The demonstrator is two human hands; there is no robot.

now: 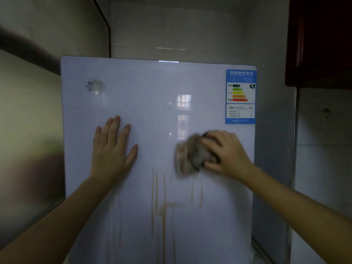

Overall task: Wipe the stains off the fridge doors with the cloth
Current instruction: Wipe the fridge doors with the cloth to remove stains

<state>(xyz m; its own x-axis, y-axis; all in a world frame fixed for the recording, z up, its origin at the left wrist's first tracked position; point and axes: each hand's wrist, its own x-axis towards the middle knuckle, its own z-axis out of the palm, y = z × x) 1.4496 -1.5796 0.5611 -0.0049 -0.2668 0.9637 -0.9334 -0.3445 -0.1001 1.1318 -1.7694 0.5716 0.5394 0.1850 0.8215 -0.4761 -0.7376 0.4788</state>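
Right hand gripping cloth against fridge door

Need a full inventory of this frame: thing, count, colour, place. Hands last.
fridge door: 1, glossy white, centre, fills most of the view
stains: several orange-brown drip streaks, lower middle of the door, below the cloth
energy label: 1, blue with coloured bars, door's upper right corner
logo: 1, silvery, door's upper left
cloth: 1, grey-beige, bunched, pressed on the door right of centre
cabinet: 1, dark red-brown, upper right
wall: pale tiles, behind and right of the fridge
left hand: 1, open, flat on the door, left of centre
right hand: 1, grip closed on the cloth
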